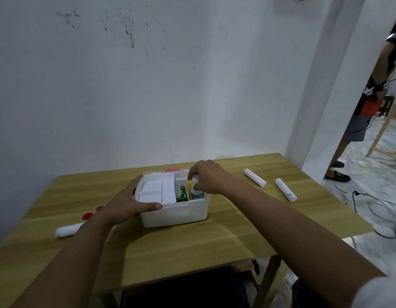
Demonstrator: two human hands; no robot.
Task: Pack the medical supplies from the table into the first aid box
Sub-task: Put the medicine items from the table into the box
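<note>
Both hands are working at the white first aid box (173, 213), which is sitting near the middle of the wooden table (192, 247). Bracing the box, the left hand (126, 204) is lying spread over its near left corner, thumb stretched along the front rim, grasping nothing else. Reaching over the box's right compartment, the right hand (206, 178) is curling its fingers closed around the top of a small white bottle (196, 192) that is standing inside that compartment. Beside the bottle, a yellow item (190, 188) and a green packet (182, 194) are sitting in the box, and white folded pads (157, 190) are filling its left part. Left of the box, a white bandage roll (67, 231) and two red caps (87, 216) are lying on the table. Right of the box and farther back, two more white rolls (255, 177) (285, 190) are resting apart from each other.
</note>
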